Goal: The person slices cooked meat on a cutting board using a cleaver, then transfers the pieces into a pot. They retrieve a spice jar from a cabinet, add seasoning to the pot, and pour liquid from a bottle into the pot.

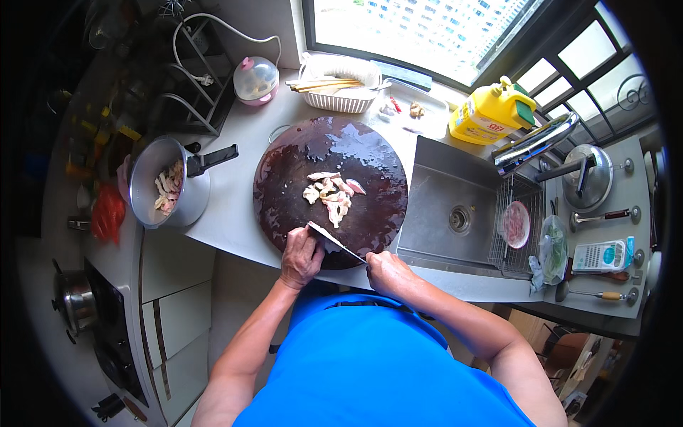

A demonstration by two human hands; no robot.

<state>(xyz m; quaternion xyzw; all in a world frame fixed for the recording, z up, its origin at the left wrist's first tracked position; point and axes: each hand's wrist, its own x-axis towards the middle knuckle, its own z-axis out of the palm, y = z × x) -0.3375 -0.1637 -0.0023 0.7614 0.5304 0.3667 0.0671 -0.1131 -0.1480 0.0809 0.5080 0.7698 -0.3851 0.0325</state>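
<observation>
A round dark wooden chopping board [288, 160] lies before me with a loose heap of pale, raw meat pieces [336, 200], likely chicken, near its middle. My right hand [392, 273] is closed around the handle of a kitchen knife [335, 240] at the board's near right edge. The blade slants up and left, between the meat and my body. My left hand [301, 257] is at the blade's far end, its fingers bent against it. Whether those fingers pinch the blade or something behind it is hidden.
Left of the board, a metal pressure-cooker pot [197, 192] holds more meat pieces. On the right is a steel sink [435, 213] with a wire rack [493, 251] holding a bowl [516, 224]. Behind stand a white basket [341, 101] with chopsticks and a yellow detergent jug [480, 120].
</observation>
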